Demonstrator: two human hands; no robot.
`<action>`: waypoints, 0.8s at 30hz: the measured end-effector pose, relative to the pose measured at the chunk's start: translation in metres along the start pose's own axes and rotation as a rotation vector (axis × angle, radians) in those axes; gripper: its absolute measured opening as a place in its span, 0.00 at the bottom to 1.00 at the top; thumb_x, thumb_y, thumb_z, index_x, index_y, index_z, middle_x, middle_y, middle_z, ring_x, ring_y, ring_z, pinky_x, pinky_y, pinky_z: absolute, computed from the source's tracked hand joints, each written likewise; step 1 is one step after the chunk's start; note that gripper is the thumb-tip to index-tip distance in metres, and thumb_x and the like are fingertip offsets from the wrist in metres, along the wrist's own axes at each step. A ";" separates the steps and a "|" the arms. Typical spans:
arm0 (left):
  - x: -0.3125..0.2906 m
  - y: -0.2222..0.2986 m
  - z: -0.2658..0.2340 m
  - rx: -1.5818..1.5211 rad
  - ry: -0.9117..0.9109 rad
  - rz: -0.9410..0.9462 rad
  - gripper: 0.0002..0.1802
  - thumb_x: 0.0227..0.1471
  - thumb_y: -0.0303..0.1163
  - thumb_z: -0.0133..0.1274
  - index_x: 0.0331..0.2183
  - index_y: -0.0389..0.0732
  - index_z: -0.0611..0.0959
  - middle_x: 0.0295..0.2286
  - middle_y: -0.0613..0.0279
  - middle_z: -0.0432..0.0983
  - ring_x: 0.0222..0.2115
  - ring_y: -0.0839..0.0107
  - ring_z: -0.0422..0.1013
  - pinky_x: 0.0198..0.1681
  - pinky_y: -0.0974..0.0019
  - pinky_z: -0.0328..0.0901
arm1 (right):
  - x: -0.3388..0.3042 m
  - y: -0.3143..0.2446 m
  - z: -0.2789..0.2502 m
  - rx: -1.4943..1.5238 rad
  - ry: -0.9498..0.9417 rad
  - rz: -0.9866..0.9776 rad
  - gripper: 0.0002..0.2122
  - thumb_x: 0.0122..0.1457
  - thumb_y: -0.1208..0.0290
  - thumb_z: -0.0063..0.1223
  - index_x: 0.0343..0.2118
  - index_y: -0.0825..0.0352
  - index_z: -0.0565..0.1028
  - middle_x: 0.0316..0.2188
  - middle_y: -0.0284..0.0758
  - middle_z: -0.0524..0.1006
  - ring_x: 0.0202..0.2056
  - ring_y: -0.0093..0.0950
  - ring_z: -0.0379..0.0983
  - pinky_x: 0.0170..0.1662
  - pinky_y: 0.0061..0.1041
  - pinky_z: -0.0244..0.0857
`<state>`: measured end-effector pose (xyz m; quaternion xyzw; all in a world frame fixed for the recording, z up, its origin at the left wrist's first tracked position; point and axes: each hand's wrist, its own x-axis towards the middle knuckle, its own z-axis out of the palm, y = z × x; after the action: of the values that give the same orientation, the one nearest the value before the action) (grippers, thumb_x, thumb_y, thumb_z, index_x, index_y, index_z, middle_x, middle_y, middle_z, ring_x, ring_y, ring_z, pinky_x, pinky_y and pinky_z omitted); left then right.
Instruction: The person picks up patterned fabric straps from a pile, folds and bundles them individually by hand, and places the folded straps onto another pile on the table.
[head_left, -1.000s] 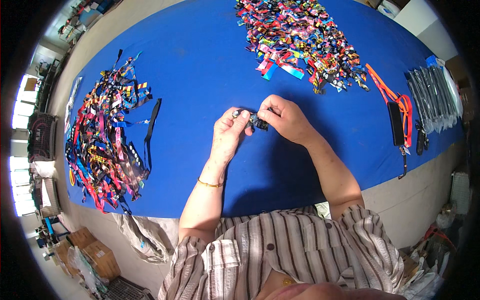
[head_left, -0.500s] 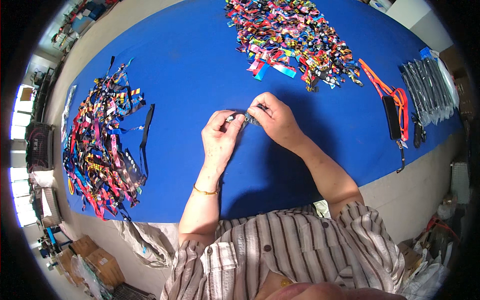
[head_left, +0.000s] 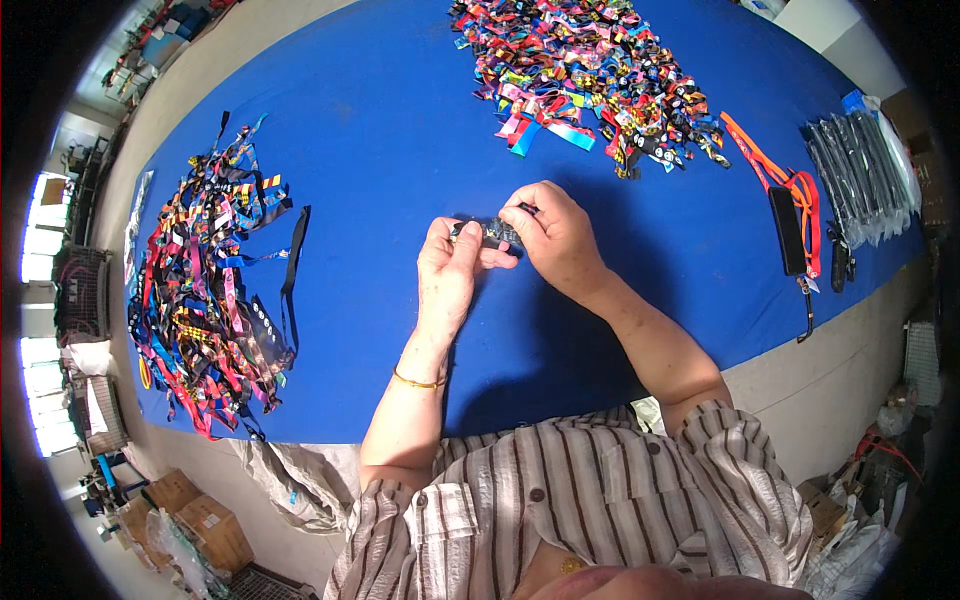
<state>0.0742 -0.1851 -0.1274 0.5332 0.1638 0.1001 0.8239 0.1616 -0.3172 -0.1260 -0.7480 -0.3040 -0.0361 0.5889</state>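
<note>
While our left hand point(head_left: 452, 262) is clamping a small dark patterned strap point(head_left: 490, 236) between thumb and fingers, our right hand point(head_left: 552, 232) is pinching its other end, and both are holding it above the blue bench point(head_left: 370, 190). Perhaps a fold or fitting is hiding beneath our fingertips; they are covering too much for us to tell. Because we are gripping so short a length, we are risking a slip if either thumb is easing off. A twist could also be escaping us under those fingers. The left heap of straps point(head_left: 215, 290) and far heap of straps point(head_left: 590, 80) are lying well apart from it.
</note>
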 end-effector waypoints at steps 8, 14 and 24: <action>0.001 -0.003 0.001 0.024 -0.010 0.028 0.10 0.66 0.33 0.42 0.37 0.34 0.67 0.25 0.52 0.77 0.24 0.68 0.77 0.32 0.67 0.73 | -0.001 0.002 0.002 0.027 0.034 0.069 0.03 0.56 0.77 0.56 0.31 0.68 0.73 0.28 0.39 0.75 0.29 0.33 0.75 0.33 0.31 0.69; 0.005 -0.003 -0.008 -0.122 -0.167 0.011 0.13 0.63 0.37 0.48 0.35 0.34 0.73 0.25 0.56 0.77 0.23 0.69 0.76 0.32 0.67 0.73 | -0.002 0.004 0.002 0.240 -0.015 0.198 0.03 0.58 0.77 0.56 0.32 0.69 0.73 0.28 0.35 0.76 0.29 0.22 0.74 0.32 0.24 0.69; 0.000 -0.002 0.000 0.232 -0.028 0.037 0.09 0.54 0.25 0.59 0.38 0.34 0.80 0.25 0.63 0.78 0.21 0.80 0.71 0.27 0.77 0.67 | 0.008 -0.002 -0.023 0.204 -0.339 0.254 0.05 0.58 0.74 0.55 0.31 0.71 0.75 0.25 0.34 0.77 0.28 0.17 0.72 0.32 0.23 0.68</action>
<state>0.0739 -0.1859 -0.1296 0.6293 0.1528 0.0884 0.7568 0.1739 -0.3346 -0.1138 -0.7121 -0.3040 0.1955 0.6019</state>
